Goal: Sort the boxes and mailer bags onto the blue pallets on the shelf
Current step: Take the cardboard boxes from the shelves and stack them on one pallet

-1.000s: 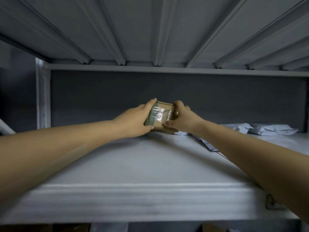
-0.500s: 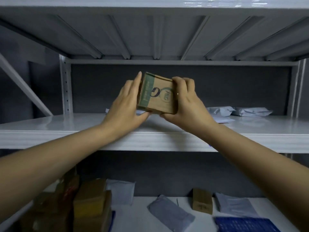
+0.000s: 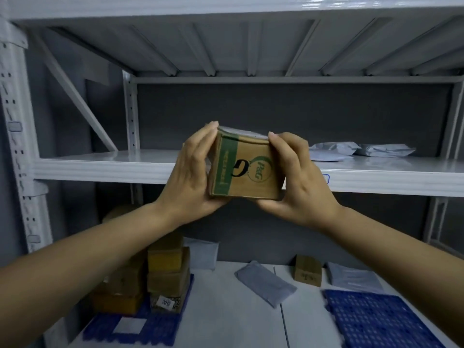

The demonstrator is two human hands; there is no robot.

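Note:
A small brown cardboard box (image 3: 247, 167) with a green stripe and a printed logo hangs in the air in front of the upper shelf (image 3: 105, 167). My left hand (image 3: 193, 177) grips its left side and my right hand (image 3: 298, 182) grips its right side. On the lower shelf, a blue pallet (image 3: 140, 330) at the left carries a stack of brown boxes (image 3: 165, 275). A second blue pallet (image 3: 376, 320) at the right lies bare.
Grey mailer bags (image 3: 361, 149) lie at the back right of the upper shelf. On the lower shelf lie a grey mailer bag (image 3: 265, 282), a small brown box (image 3: 307, 273), another bag (image 3: 351, 277) and a bag against the back wall (image 3: 200, 254). A white upright (image 3: 17, 146) stands at the left.
Both hands have drawn the box off the upper shelf and back toward me, lowering it slightly. The view has dropped, so the lower shelf and its pallets now show.

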